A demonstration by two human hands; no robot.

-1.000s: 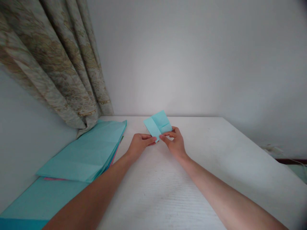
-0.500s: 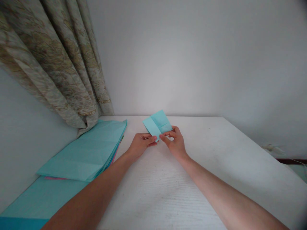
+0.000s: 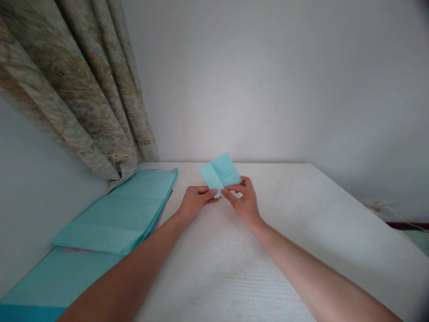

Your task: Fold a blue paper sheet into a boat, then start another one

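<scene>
A small folded light-blue paper [image 3: 219, 172] is held up just above the white table [image 3: 301, 232], near its far edge. My left hand [image 3: 194, 203] pinches the paper's near corner with thumb and fingers. My right hand [image 3: 244, 199] pinches the same near edge from the right, fingers curled. The paper shows a long crease down its left part and a shorter fold on its right.
A stack of large light-blue paper sheets [image 3: 124, 214] with a pink edge showing lies at the table's left side. A patterned curtain [image 3: 77, 89] hangs at the upper left. A plain wall stands behind the table. The table's right edge drops off toward the floor.
The folded paper has shifted very slightly left and up. Both hands keep their pinch in almost the same spot.
</scene>
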